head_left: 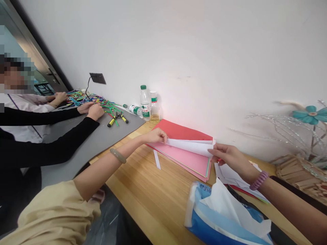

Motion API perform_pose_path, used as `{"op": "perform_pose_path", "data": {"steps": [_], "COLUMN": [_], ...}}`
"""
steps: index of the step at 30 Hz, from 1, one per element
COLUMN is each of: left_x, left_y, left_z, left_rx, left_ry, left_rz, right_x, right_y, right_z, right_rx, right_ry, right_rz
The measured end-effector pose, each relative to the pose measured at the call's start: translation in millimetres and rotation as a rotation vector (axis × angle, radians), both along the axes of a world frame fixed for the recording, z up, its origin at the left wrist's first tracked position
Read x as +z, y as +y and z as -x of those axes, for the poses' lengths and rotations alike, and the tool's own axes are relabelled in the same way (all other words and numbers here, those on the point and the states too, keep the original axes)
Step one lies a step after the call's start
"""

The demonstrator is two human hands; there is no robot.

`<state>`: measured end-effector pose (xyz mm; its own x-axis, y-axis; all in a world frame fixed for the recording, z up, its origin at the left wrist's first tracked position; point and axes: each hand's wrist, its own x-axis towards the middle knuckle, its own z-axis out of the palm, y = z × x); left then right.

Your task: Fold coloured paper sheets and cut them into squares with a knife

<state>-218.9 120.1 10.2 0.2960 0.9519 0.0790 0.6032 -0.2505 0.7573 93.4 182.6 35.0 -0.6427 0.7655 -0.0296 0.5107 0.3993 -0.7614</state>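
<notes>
A sheet of white paper (190, 146) is held by its two ends, its near edge lifted and curling. My left hand (156, 136) pinches the left end, fingers closed. At the right end, my right hand (226, 154) grips the sheet between thumb and fingers. Beneath it lies a stack of coloured paper, with a pink sheet (190, 158) on the near side and a red sheet (182, 130) showing behind, by the wall. A narrow white paper strip (157, 160) rests on the wooden table (133, 170) just in front of the stack.
A blue tissue pack (204, 217) stands at the front right, near more white papers (227, 173). Water bottles (144, 103) are against the wall. Leftward, co-workers' hands (94, 110) handle colourful pipe cleaners on a grey mat (114, 131), with yellow-handled pliers (117, 119) nearby.
</notes>
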Motion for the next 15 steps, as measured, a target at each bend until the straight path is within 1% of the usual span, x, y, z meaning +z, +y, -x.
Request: {"op": "perform_pose_path", "data": {"steps": [2, 4, 6, 8, 11, 13, 15], "left_x": [1.9, 3.1, 2.6, 0.9, -1.4, -1.2, 0.7], "left_y": [-3.9, -8.6, -12.5, -14.6, -15.3, -15.7, -17.3], "left_z": [-7.4, -13.9, -17.6, -18.4, -17.2, -17.1, -18.6], "left_rx": [0.061, 0.108, 0.136, 0.153, 0.177, 0.176, 0.159], "left_ry": [0.047, 0.1, 0.152, 0.195, 0.244, 0.272, 0.3], "left_rz": [-0.092, -0.172, -0.226, -0.253, -0.269, -0.267, -0.258], "right_x": [-1.6, -5.0, -9.3, -14.0, -20.6, -23.0, -22.0], "right_y": [-1.7, -5.2, -10.5, -16.5, -23.1, -23.9, -21.9], "right_z": [1.8, 2.0, 1.3, 1.1, 3.3, 5.2, 6.3], "right_rx": [-0.035, -0.065, -0.028, 0.117, 0.366, 0.445, 0.48], "right_ry": [0.049, 0.097, 0.095, 0.027, -0.087, -0.13, -0.168], "right_rz": [-0.086, -0.229, -0.376, -0.462, -0.492, -0.491, -0.47]}}
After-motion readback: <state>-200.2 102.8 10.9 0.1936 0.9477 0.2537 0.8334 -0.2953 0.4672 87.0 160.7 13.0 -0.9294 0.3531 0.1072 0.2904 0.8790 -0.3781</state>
